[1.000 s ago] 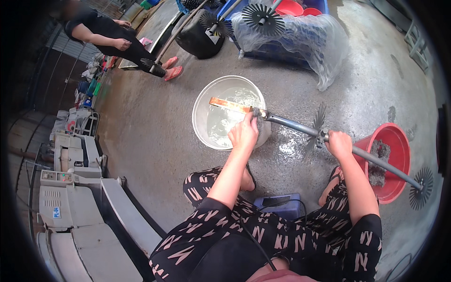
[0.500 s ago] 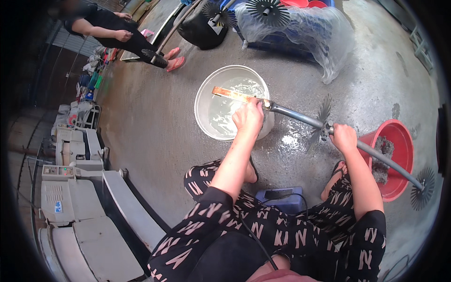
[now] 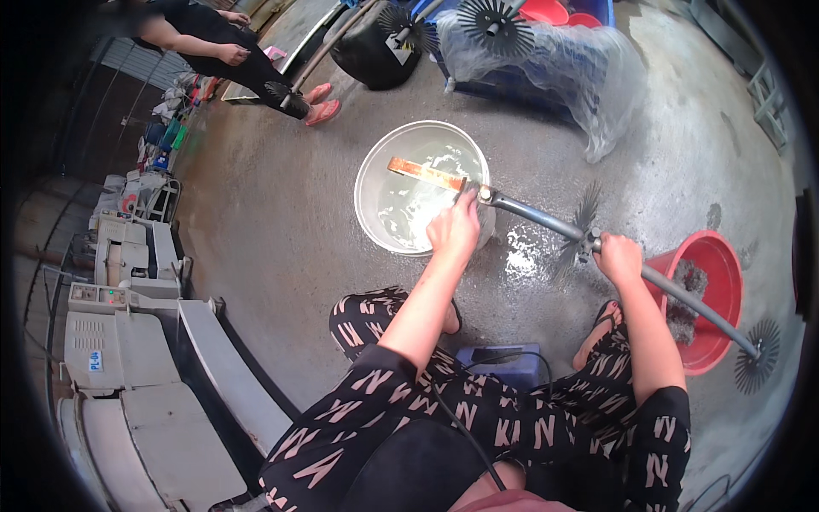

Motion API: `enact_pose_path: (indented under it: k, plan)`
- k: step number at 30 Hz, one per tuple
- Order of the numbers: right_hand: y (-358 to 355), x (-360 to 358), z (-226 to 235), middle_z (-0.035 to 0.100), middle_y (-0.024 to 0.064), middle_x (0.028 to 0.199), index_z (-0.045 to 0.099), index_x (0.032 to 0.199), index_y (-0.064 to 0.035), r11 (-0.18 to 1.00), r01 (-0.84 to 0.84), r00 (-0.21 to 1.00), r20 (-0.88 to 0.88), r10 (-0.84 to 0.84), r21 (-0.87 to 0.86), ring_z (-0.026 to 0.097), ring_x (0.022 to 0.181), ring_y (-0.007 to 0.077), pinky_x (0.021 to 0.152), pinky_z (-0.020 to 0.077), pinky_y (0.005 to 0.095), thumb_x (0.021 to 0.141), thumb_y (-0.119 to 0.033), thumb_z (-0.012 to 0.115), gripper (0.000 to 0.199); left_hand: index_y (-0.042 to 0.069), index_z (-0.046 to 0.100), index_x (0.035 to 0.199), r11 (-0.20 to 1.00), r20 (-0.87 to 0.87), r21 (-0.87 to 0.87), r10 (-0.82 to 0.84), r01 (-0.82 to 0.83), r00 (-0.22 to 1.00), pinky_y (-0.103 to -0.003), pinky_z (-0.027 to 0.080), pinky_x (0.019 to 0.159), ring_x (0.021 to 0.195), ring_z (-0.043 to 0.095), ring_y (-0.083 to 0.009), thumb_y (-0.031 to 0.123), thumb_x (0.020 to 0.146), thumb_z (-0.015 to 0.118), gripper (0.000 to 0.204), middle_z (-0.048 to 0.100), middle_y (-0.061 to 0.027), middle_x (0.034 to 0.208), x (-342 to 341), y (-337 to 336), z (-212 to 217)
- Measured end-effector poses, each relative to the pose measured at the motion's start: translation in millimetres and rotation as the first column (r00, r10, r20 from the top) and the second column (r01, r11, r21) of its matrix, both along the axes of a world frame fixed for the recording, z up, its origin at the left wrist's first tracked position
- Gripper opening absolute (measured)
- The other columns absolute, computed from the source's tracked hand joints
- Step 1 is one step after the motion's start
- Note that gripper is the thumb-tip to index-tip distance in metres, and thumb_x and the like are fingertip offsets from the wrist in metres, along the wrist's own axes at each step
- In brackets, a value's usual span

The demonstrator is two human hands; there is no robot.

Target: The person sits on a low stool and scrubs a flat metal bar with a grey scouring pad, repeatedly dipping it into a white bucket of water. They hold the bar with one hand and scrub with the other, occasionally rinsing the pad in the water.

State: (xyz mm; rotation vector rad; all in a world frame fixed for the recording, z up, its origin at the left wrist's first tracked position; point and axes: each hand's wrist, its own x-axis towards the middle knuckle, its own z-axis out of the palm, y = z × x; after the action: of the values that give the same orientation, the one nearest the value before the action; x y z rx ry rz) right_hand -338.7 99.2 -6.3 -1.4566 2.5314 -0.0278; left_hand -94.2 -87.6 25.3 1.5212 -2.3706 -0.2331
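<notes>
Both of my hands are on a long grey metal pole (image 3: pixel 543 218) that slants down from the bucket to the right. A slotted black disc (image 3: pixel 583 226) is clamped along it, and another disc (image 3: pixel 757 357) sits at its far right end. At the left end, a flat rusty-orange strip (image 3: pixel 426 173) reaches over a white bucket (image 3: pixel 372 224) of water. My left hand (image 3: pixel 454 226) is closed at the joint between strip and pole; its fingertips are partly hidden. Just right of the clamp, my right hand (image 3: pixel 620 258) wraps round the pole.
Under the pole's right part stands a red bucket (image 3: pixel 729 269) with grey fluffy material. A blue stool (image 3: pixel 510 365) lies between my feet. Ahead are a blue crate (image 3: pixel 546 101) draped in plastic and a black drum (image 3: pixel 363 53). Grey machines (image 3: pixel 141 350) line the left; another person (image 3: pixel 223 51) stands beyond.
The whole view has shifted slightly. My left fingers sit a little lower at the joint, baring more of it. My right hand keeps its grip near the clamp.
</notes>
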Motion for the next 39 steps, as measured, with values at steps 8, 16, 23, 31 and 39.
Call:
enact_pose_path:
  k: [8,16,23,31,39]
  plan:
    - [3,-2,1,0.068,0.0165,0.078,0.066,0.084,-0.0074,0.999,-0.022,1.000,-0.011,0.022,-0.030,0.068,0.075,0.0335,0.068,0.0543,0.0439,0.074,-0.023,0.071,0.019,0.021,0.069,0.108,0.997,-0.147,0.024,-0.064,0.068,0.987,-0.047,0.052,0.073,0.077,0.066,-0.0378,0.030,0.090,0.054,0.025,0.068,-0.0175,0.079,-18,2,36]
    - [0,1,6,0.068,0.0169,0.077,0.066,0.083,-0.0068,1.000,-0.012,1.000,-0.022,0.011,-0.009,0.068,0.074,0.0335,0.068,0.0544,0.0438,0.074,-0.024,0.071,0.020,0.017,0.066,0.113,0.965,-0.021,0.256,0.060,-0.053,0.998,-0.048,0.051,0.079,0.085,0.066,-0.0377,0.028,0.092,0.050,0.029,0.068,-0.0188,0.089,11,5,26]
    - [0,4,4,0.068,0.0165,0.077,0.065,0.082,-0.0070,0.999,-0.036,0.998,-0.049,0.034,-0.023,0.067,0.073,0.0331,0.067,0.0541,0.0438,0.074,-0.024,0.071,0.020,0.022,0.059,0.116,0.985,-0.040,0.158,0.075,-0.068,0.996,-0.051,0.049,0.070,0.076,0.065,-0.0393,0.024,0.091,0.051,0.026,0.067,-0.0182,0.079,-19,-7,29]
    - [-1,4,7,0.068,0.0172,0.077,0.065,0.082,-0.0064,0.999,-0.013,0.997,-0.082,0.017,0.047,0.067,0.074,0.0341,0.067,0.0538,0.0447,0.072,-0.028,0.073,0.025,0.021,0.056,0.117,0.989,-0.018,0.145,0.008,-0.005,1.000,-0.051,0.050,0.065,0.072,0.066,-0.0391,0.024,0.093,0.046,0.026,0.067,-0.0179,0.077,-10,-4,13]
    - [2,3,0,0.068,0.0179,0.077,0.065,0.081,-0.0053,0.998,-0.028,0.995,-0.095,0.033,0.052,0.067,0.074,0.0360,0.068,0.0536,0.0454,0.073,-0.029,0.073,0.026,0.014,0.055,0.124,0.958,0.134,0.284,-0.077,0.036,0.988,-0.051,0.051,0.067,0.075,0.066,-0.0400,0.023,0.093,0.041,0.035,0.066,-0.0222,0.076,14,2,18]
